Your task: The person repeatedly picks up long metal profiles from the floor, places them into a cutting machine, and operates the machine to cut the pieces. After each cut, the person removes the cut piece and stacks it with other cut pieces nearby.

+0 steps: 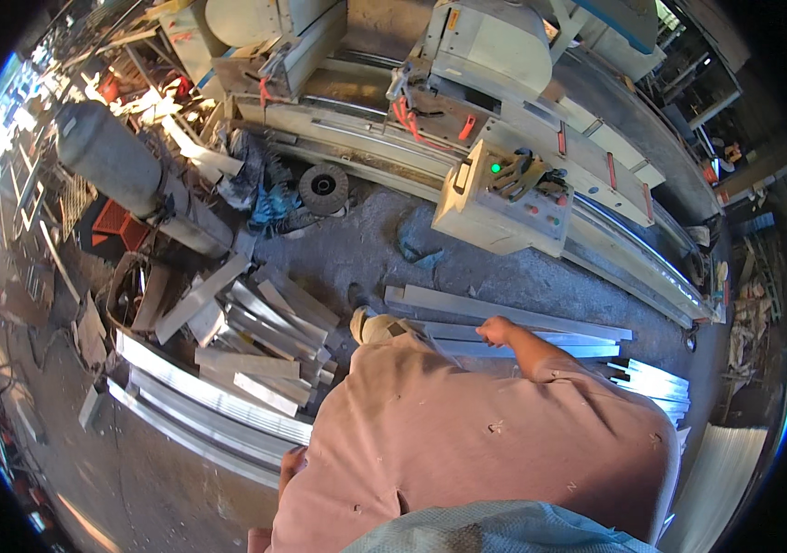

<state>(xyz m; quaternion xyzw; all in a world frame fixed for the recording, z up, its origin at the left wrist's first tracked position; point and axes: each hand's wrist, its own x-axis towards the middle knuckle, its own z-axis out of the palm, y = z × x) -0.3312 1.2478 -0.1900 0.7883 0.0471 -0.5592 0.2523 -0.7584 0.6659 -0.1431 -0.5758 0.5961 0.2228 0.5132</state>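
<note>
My right hand is closed, its fingers curled, above long silver metal bars on the floor. Whether it holds anything is hidden. Only part of my left hand shows past the pink shirt, beside the near end of long metal profiles lying at the left. Its fingers are mostly hidden, so I cannot tell whether it grips or only touches a profile. Just beyond these profiles lies a heap of short metal offcuts.
A cutting machine stretches across the far side, its control box topped with work gloves. A grey cylinder stands far left, near a round disc. More metal bars lie at the right.
</note>
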